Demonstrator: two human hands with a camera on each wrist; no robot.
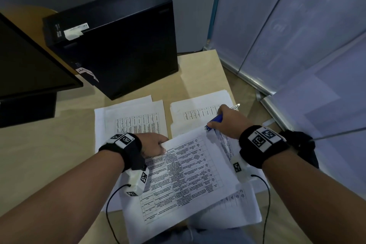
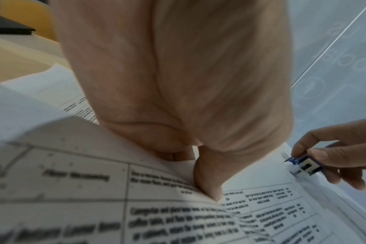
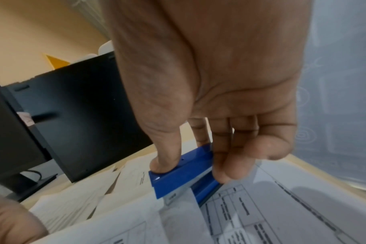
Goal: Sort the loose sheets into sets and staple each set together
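On the desk [image 1: 200, 69], a lifted set of sheets [image 1: 190, 174] is pinched at its left edge by the left hand [image 1: 153, 143]. The right hand [image 1: 227, 123] grips a blue stapler [image 3: 184, 171], its length pointing toward the set's far right corner; only the wrist views show the corner between its jaws.
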